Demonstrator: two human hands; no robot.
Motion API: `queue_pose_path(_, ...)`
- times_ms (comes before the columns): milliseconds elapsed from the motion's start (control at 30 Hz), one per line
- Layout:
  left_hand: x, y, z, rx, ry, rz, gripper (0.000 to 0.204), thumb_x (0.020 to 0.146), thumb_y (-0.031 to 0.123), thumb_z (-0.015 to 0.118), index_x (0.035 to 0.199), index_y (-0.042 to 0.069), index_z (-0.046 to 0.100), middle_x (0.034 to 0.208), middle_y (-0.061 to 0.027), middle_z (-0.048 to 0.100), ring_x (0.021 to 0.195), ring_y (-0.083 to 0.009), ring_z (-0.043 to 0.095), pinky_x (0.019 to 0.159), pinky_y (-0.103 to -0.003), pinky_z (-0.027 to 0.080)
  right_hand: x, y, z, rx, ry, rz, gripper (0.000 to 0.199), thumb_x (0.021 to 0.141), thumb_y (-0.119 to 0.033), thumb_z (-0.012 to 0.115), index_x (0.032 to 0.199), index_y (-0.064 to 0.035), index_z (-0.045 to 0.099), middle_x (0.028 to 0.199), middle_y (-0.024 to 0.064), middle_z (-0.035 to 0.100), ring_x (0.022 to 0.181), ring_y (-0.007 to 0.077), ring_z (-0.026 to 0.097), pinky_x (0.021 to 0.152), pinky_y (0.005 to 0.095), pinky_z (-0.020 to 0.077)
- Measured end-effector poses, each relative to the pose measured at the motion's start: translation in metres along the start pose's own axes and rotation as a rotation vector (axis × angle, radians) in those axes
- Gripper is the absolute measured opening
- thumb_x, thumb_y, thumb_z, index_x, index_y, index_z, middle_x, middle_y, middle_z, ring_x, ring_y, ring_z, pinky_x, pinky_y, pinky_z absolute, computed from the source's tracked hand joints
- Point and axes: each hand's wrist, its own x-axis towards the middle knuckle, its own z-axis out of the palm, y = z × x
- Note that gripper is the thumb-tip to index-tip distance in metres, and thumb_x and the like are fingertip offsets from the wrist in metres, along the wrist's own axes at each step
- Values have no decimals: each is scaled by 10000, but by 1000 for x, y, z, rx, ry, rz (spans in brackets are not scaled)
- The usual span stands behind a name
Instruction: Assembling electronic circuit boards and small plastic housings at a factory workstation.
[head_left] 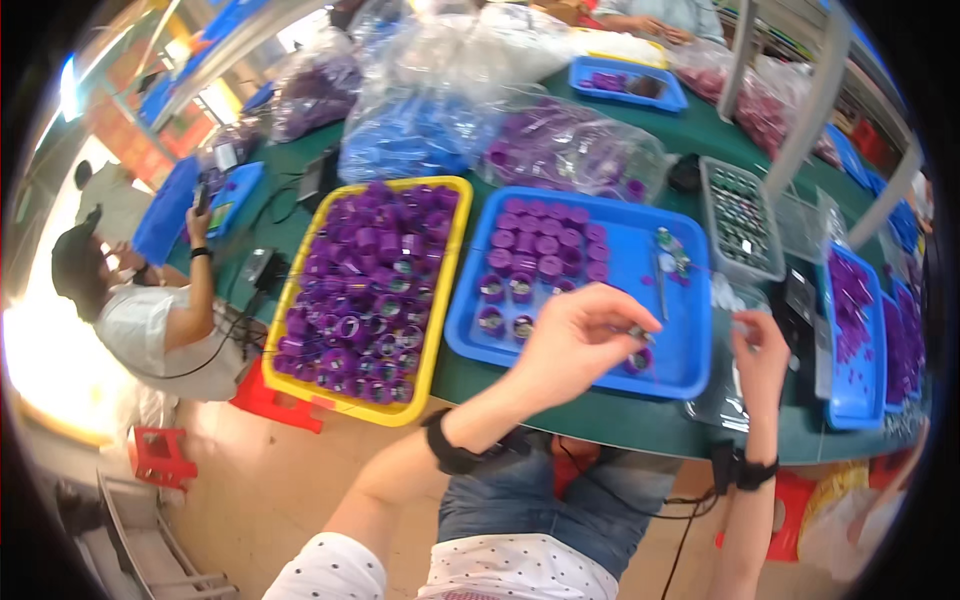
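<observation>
Landmark: shallow blue plastic tray (620, 262) at the middle of the green surface (600, 415); all places below are given from it.
Left hand: the left hand (580, 335) hangs over the tray's near half, fingers curled together, thumb and fingertips pinched on a small dark round part (637, 335) — its detail is too small to tell.
Right hand: the right hand (760, 345) is just off the tray's right near corner, fingers drawn together on a clear plastic bag (730, 395) that lies on the surface there.
Tray contents: purple round plastic caps (545, 240) stand in rows in the tray's far left part; a few more sit singly nearer the left hand. One purple cap (637, 360) rests by the tray's near rim, just under the pinched part.
Left of tray: yellow rectangular plastic bin (450, 290), touching or nearly touching the tray's left side, heaped with purple ring-shaped caps (370, 290).
Right of tray: grey slotted rack of small dark parts (742, 218), at the far right corner.
Beyond tray: clear plastic sacks of purple and blue pieces (480, 130), piled on the far side.
Other person: a seated person in a white shirt (150, 325), well to the left of the yellow bin — hands apart from the wearer's.
</observation>
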Motion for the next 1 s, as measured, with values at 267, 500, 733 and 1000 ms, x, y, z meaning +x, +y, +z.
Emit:
queue_pose_path(267, -8, 11, 3, -132, -7, -137, 219, 799, -66, 624, 1013, -23, 616, 1011, -74, 623, 969, -140, 601, 848, -268, 492, -23, -116, -10, 530, -77, 32, 164, 810, 60, 603, 966, 16, 624, 899, 30, 609, 821, 75, 572, 729, 208, 449)
queue_pose_path(500, -12, 0, 19, -167, -67, -110, 249, 768, 23, 686, 1002, 33, 604, 892, -33, 550, 825, -111, 560, 768, -255, 497, -48, -139, -3, 408, -54, -230, 184, 827, 72, 582, 1001, 21, 612, 968, 53, 613, 851, 116, 582, 761, 237, 463)
queue_pose_path(733, -16, -5, 12, -324, 48, -146, 290, 685, 45, 747, 894, 43, 546, 741, 15, 491, 700, -51, 494, 610, -212, 420, -55, -138, 4, 342, -59, -275, 207, 871, 61, 521, 1068, 30, 574, 1002, 78, 594, 892, 138, 585, 803, 250, 454)
queue_pose_path(1000, -16, -16, 25, -381, 158, -140, 321, 709, 6, 731, 935, 47, 507, 871, -19, 553, 813, -93, 562, 753, -240, 494, -52, -132, 17, 487, -118, -174, 266, 875, 60, 487, 1133, 33, 546, 1039, 70, 583, 945, 146, 583, 845, 253, 443)
